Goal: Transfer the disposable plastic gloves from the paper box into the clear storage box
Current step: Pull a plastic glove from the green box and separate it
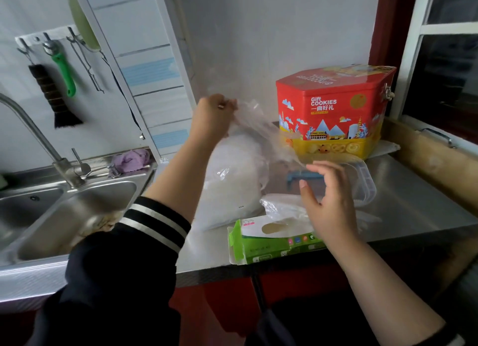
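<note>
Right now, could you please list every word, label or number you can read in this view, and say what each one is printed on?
"Gift COOKIES": white letters on the front of the red tin.
"一曲好礼": white characters just below that, same tin.
Print on the tin's lid: upside down, too blurred to read.
Small line under the characters: too small to read.
Green paper box: logo and side print too blurred to read.

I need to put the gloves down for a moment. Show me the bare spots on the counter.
Bare steel lies right of the clear storage box, toward the wooden ledge. It is crowded between the white bag, paper box and cookie tin.
</note>
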`<state>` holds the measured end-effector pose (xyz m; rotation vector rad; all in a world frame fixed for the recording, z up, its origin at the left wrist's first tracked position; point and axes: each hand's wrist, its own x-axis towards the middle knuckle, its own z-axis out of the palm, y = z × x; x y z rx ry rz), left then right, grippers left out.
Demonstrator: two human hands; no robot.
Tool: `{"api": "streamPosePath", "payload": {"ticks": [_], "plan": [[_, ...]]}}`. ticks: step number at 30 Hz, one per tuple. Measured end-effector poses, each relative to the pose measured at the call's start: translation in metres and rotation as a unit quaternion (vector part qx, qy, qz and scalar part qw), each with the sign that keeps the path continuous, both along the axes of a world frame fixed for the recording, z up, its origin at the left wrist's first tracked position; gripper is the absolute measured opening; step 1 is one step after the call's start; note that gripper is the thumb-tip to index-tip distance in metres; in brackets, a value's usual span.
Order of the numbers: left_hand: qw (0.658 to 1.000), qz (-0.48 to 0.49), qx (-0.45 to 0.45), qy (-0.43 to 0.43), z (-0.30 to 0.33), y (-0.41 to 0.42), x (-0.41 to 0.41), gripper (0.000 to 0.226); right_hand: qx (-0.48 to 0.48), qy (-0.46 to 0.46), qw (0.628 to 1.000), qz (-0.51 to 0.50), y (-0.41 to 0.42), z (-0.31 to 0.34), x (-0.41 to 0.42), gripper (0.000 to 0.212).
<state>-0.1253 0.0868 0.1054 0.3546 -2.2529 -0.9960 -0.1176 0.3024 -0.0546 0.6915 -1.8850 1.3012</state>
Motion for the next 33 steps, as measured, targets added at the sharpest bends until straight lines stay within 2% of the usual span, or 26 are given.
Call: {"api": "streamPosePath", "payload": {"ticks": [9,12,15,17,20,22,24,26,28,30,33], "plan": [[0.985,0.152,0.022,-0.076,-0.004,-0.088,0.026,0.028,0.042,-0.104,0.993,0.026,-0.006,-0.006,-0.002,0.022],[0.972,0.193,-0.048,-0.126,-0.016,-0.098,0.032,0.03,0.117,-0.122,0.985,0.044,-0.008,-0.006,-0.004,0.015],[0.955,0.218,-0.093,-0.181,-0.026,-0.1,0.038,0.024,0.212,-0.128,0.968,0.042,-0.008,-0.007,-0.003,0.016],[0.95,0.218,-0.115,-0.194,-0.034,-0.102,0.04,0.024,0.272,-0.137,0.952,0.035,-0.008,-0.008,-0.002,0.027],[0.943,0.221,-0.159,-0.193,-0.044,-0.104,0.045,0.038,0.343,-0.163,0.925,0.016,-0.01,-0.008,-0.002,0.042],[0.94,0.234,-0.202,-0.143,-0.043,-0.098,0.048,0.044,0.342,-0.166,0.925,0.01,-0.01,-0.009,-0.003,0.039],[0.942,0.225,-0.246,-0.048,-0.038,-0.084,0.05,0.043,0.324,-0.156,0.933,0.003,-0.01,-0.011,-0.006,0.026],[0.944,0.182,-0.268,0.063,-0.037,-0.064,0.052,0.038,0.313,-0.152,0.938,-0.005,-0.009,-0.013,-0.008,0.014],[0.947,0.127,-0.26,0.137,-0.037,-0.039,0.057,0.033,0.279,-0.137,0.951,-0.003,-0.009,-0.017,-0.011,0.012],[0.961,0.063,-0.215,0.164,-0.039,-0.013,0.062,0.027,0.232,-0.111,0.966,-0.001,-0.009,-0.019,-0.012,0.013],[0.973,-0.024,-0.16,0.165,-0.044,0.023,0.071,0.014,0.174,-0.108,0.979,0.017,-0.008,-0.018,-0.012,0.026]]}}
